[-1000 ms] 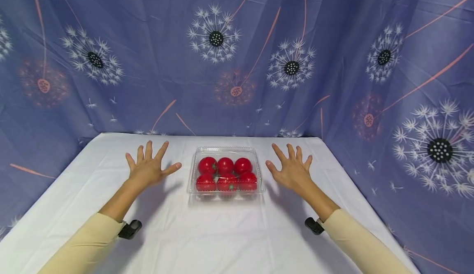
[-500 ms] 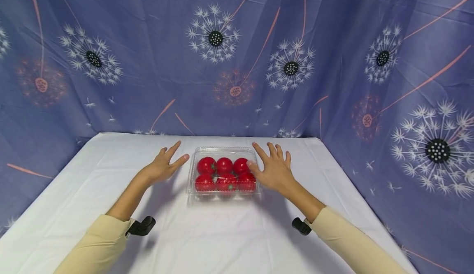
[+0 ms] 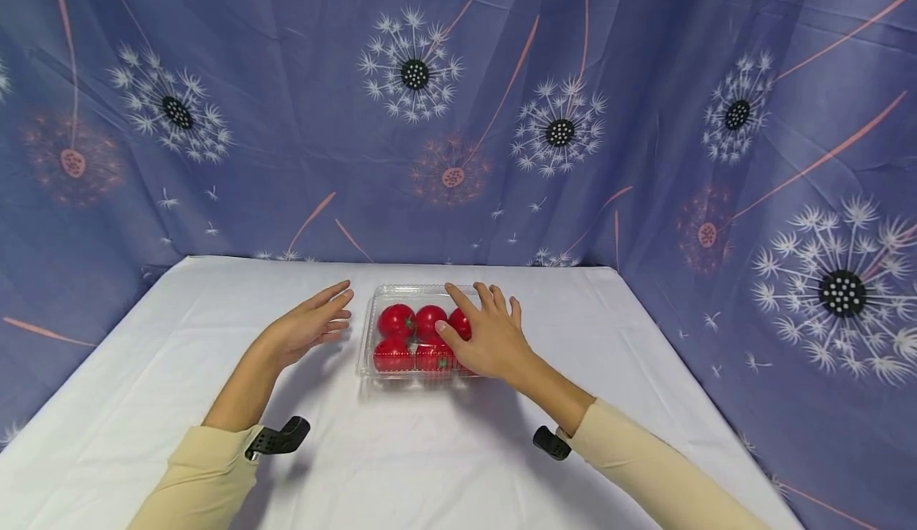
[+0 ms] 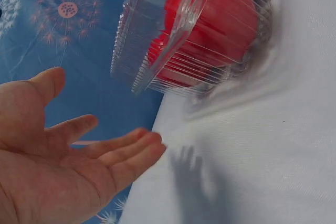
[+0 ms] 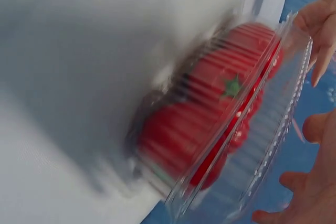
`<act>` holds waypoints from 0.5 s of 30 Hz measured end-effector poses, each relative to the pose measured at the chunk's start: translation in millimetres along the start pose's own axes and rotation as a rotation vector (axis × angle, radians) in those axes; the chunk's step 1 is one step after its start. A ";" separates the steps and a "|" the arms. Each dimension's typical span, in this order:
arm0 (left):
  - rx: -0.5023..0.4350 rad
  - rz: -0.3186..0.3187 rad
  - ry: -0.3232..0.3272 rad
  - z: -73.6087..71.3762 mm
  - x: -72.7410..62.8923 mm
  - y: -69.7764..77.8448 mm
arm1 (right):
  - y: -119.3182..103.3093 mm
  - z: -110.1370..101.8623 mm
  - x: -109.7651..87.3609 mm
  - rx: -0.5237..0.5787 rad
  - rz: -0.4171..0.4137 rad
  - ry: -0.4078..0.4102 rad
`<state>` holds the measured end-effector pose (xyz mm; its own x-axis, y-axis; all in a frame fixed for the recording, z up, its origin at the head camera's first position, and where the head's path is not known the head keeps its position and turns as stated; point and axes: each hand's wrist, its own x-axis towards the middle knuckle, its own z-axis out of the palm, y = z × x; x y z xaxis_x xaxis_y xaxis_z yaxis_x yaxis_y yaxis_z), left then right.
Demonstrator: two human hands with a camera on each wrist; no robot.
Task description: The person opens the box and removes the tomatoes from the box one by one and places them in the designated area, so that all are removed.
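Observation:
A clear plastic clamshell box (image 3: 367,347) stands on the white cloth with several red tomatoes (image 3: 393,354) in two rows inside. My left hand (image 3: 304,329) is just left of the box, palm turned toward it, fingers extended and apart from the plastic. In the left wrist view, a gap shows between the left fingers and the box wall. Over the box's right part hovers my right hand (image 3: 490,339), fingers spread, covering some of the tomatoes. The right wrist view has the right hand (image 5: 310,182) beside the lid's edge, apparently not touching it.
The table (image 3: 401,450) is covered in white cloth. A blue curtain (image 3: 301,116) with dandelion prints hangs behind it and along its sides. Black wrist cameras (image 3: 279,437) are strapped near both cream sleeves (image 3: 645,466).
My right hand has moved left, from beside the box to above its right part. The left hand has come a little closer to the box and turned its palm sideways.

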<state>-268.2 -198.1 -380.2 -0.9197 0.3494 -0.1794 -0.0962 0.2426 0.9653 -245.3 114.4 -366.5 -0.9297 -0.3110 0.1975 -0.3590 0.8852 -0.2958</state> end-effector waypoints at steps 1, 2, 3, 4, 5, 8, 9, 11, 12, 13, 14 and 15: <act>-0.020 0.006 -0.008 0.0 0.1 -2.0 | -2.3 1.2 0.0 0.000 -0.005 -0.005; -0.043 0.009 -0.009 0.1 0.4 -4.1 | -4.4 2.6 0.0 0.001 -0.011 -0.009; -0.061 0.015 -0.010 -0.1 0.9 -6.4 | -6.6 3.8 0.1 0.005 -0.017 -0.013; -0.078 0.017 -0.006 0.0 1.6 -8.8 | -8.8 5.1 0.1 0.008 -0.023 -0.019; -0.091 0.021 -0.006 0.2 1.8 -11.1 | -10.9 6.4 0.2 0.007 -0.029 -0.028; -0.132 0.018 0.008 1.4 3.9 -17.3 | -17.1 10.1 0.7 0.008 -0.042 -0.053; -0.151 0.015 0.012 2.1 4.7 -18.9 | -19.2 11.2 1.0 0.007 -0.044 -0.059; -0.192 0.010 0.009 3.4 6.1 -21.8 | -23.2 12.9 1.7 0.003 -0.049 -0.066; -0.219 0.005 0.011 3.9 7.0 -23.2 | -25.1 13.6 2.0 0.006 -0.052 -0.066; -0.250 0.000 0.012 4.5 7.7 -24.4 | -27.0 14.0 2.5 0.009 -0.057 -0.064; -0.279 -0.005 0.012 5.0 8.3 -25.7 | -28.8 14.6 3.0 0.012 -0.066 -0.056; -0.296 -0.006 0.010 5.3 8.8 -26.9 | -30.8 14.9 3.4 0.013 -0.073 -0.048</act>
<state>-271.7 -196.8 -408.8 -0.9222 0.3396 -0.1849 -0.2073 -0.0306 0.9778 -238.7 80.9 -370.7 -0.9036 -0.3912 0.1743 -0.4270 0.8551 -0.2942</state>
